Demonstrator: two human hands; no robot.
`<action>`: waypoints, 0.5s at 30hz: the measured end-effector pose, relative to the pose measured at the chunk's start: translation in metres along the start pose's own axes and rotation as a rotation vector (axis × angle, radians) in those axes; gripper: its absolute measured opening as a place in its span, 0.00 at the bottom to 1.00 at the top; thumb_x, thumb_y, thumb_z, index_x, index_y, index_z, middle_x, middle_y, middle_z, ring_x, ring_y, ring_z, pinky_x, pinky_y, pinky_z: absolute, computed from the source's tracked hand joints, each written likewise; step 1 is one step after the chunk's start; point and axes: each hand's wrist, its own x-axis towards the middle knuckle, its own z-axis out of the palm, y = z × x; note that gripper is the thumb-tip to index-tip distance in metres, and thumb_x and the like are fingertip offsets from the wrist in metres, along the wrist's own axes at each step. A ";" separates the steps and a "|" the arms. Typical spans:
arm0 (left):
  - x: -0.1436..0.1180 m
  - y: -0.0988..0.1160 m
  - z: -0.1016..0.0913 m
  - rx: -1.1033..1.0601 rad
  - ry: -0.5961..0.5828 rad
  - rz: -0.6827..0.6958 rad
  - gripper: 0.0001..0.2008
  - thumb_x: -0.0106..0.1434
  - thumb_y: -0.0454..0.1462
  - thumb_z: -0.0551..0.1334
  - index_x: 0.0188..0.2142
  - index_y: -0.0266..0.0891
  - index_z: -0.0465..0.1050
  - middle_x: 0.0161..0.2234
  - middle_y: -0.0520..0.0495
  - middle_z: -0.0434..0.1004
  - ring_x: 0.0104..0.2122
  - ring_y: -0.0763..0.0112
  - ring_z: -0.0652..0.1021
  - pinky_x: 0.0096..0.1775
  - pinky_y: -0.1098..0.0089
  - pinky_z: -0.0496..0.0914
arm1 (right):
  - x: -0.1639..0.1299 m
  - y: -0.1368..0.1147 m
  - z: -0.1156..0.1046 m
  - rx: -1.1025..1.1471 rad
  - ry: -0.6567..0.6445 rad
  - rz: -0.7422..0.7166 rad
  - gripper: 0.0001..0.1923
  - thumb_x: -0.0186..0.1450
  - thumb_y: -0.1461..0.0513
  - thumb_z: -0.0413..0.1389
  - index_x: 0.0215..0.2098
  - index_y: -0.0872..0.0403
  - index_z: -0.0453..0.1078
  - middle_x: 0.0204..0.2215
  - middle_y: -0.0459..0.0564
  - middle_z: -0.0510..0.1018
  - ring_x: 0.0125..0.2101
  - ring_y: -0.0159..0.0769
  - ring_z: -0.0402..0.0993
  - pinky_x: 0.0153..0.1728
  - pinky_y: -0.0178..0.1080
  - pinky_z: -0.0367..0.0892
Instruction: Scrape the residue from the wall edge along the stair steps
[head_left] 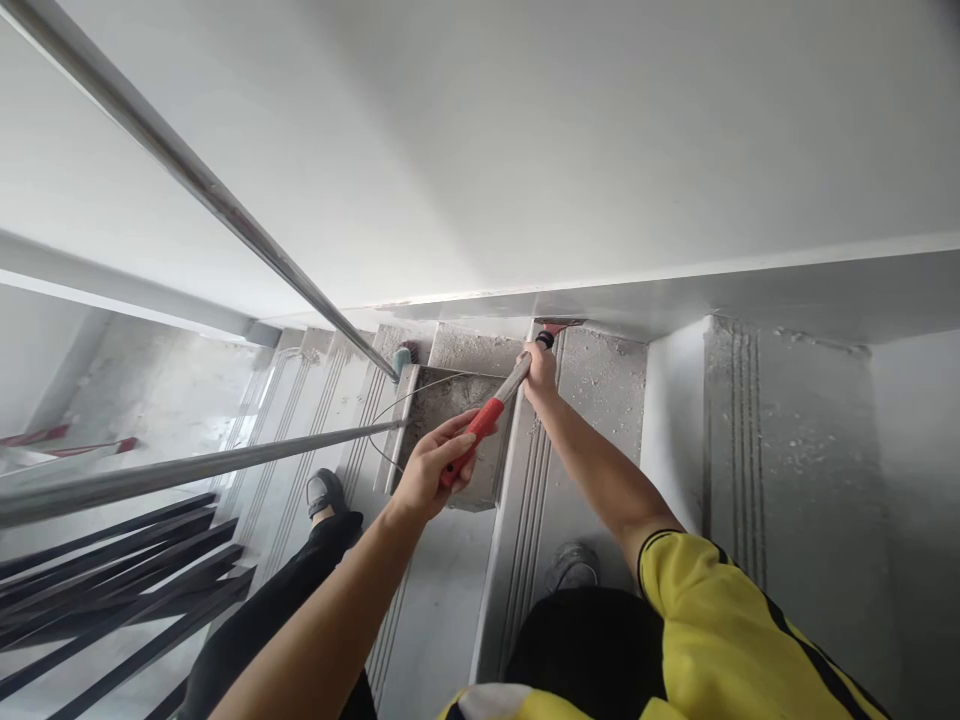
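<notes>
My left hand (431, 462) holds the red lower grip of a long-handled scraper (514, 380), its thumb along the grip and its fingers loosely curled. Higher up, my right hand (541, 376) is closed round the handle just below the black neck. The wide red scraper head (559, 327) lies against the back edge of a stair tread, where it meets the wall base. Gritty debris (600, 350) is scattered on that tread. Under my left hand, one step down, sits a dusty dustpan (450, 390) with a thin wire and a long metal pole (225, 465).
A second metal pole (217, 195) slants down to a brush-like green and dark red end (405, 355) beside the dustpan. Dark railing bars (135, 570) stand at lower left. Grooved stairs (739, 430) run along a white wall (600, 150). My shoes (574, 565) stand on different steps.
</notes>
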 end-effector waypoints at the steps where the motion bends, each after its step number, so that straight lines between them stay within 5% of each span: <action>1: 0.001 -0.002 -0.005 -0.012 -0.010 0.004 0.27 0.57 0.38 0.62 0.55 0.31 0.64 0.46 0.35 0.74 0.17 0.86 0.62 0.14 0.79 0.51 | -0.001 0.001 0.002 -0.012 -0.006 -0.008 0.11 0.52 0.63 0.51 0.16 0.52 0.54 0.11 0.40 0.61 0.12 0.25 0.56 0.12 0.30 0.51; 8: 0.013 -0.011 -0.038 -0.078 -0.103 0.001 0.29 0.57 0.38 0.61 0.57 0.31 0.63 0.45 0.35 0.74 0.17 0.87 0.61 0.13 0.80 0.50 | -0.005 0.009 0.012 0.008 0.031 -0.113 0.09 0.51 0.63 0.51 0.17 0.52 0.55 0.11 0.40 0.61 0.13 0.26 0.58 0.13 0.30 0.53; 15: 0.000 0.001 -0.019 -0.042 -0.084 0.000 0.26 0.57 0.37 0.62 0.55 0.32 0.65 0.47 0.35 0.73 0.17 0.85 0.64 0.14 0.79 0.52 | -0.004 0.003 0.008 0.008 0.042 -0.078 0.12 0.51 0.63 0.53 0.17 0.52 0.52 0.11 0.39 0.58 0.13 0.26 0.57 0.13 0.30 0.53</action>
